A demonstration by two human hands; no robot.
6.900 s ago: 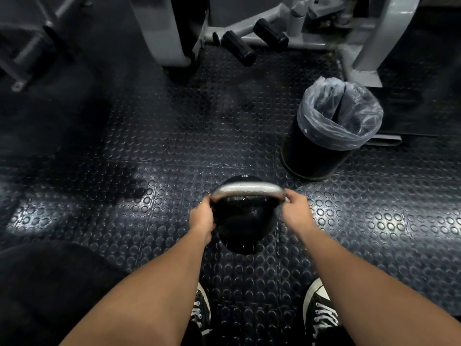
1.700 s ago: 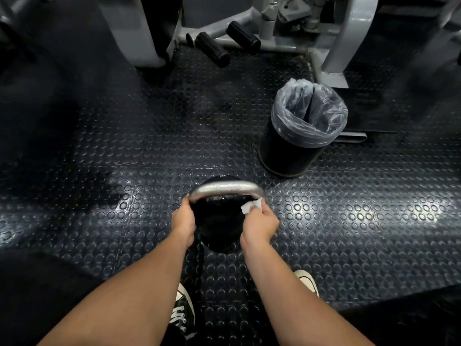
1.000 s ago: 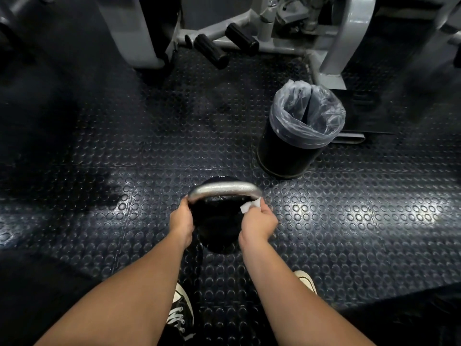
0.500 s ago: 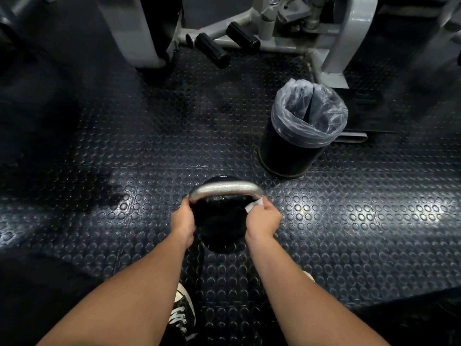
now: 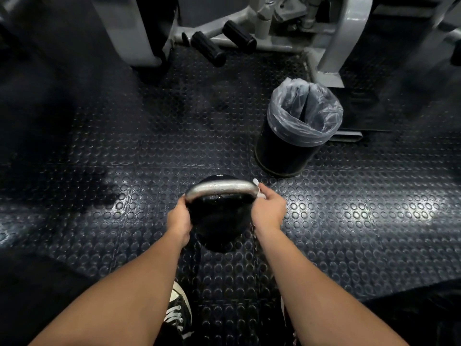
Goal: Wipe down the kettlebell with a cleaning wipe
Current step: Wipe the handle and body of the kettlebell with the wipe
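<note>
A black kettlebell (image 5: 219,221) with a silver handle stands on the studded rubber floor in front of me. My left hand (image 5: 179,217) grips the left end of the handle where it meets the ball. My right hand (image 5: 268,211) holds a small white cleaning wipe (image 5: 257,187) pressed against the right end of the handle; only a corner of the wipe sticks out past my fingers.
A black bin (image 5: 296,136) lined with a clear bag stands just beyond the kettlebell to the right. A grey gym machine frame (image 5: 334,46) with black foot pegs (image 5: 208,49) crosses the back. My shoe (image 5: 178,313) is below the kettlebell.
My right hand has slid the wipe up from the kettlebell's right side to the right end of the handle. My left hand keeps its hold.
</note>
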